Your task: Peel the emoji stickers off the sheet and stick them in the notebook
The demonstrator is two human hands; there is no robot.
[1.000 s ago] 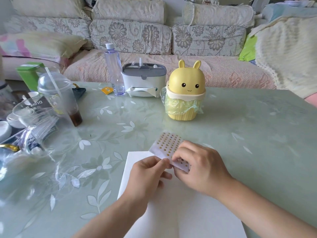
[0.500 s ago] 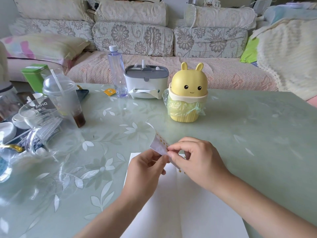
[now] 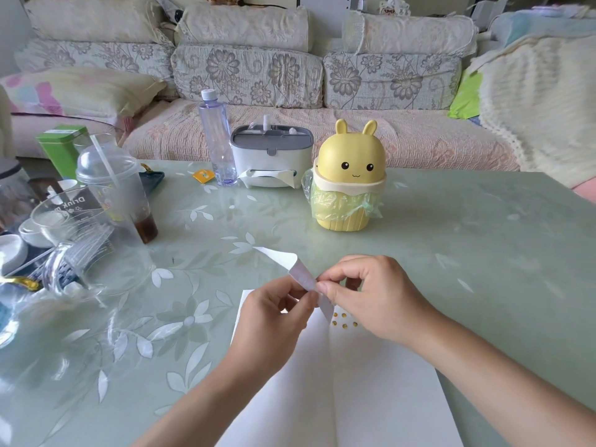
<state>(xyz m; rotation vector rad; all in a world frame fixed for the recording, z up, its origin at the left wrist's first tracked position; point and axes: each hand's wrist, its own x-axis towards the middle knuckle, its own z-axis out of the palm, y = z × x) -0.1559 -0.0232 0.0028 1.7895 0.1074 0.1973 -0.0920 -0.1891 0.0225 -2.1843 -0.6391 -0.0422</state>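
Item: sticker sheet (image 3: 298,269), thin bendable paper. We pinch it between thumb and forefinger of our left hand (image 3: 274,314) and of our right hand (image 3: 377,298), the two pinches almost touching. Change from half a second ago: the sheet bends further, its plain white back toward us and its dotted face hidden, the far end curling beyond the fingers. Newly seen under the right fingers: small round yellow stickers (image 3: 343,320) on the notebook (image 3: 338,382), whose smooth white pages lie flat below both hands on the glossy, leaf-patterned table (image 3: 451,253).
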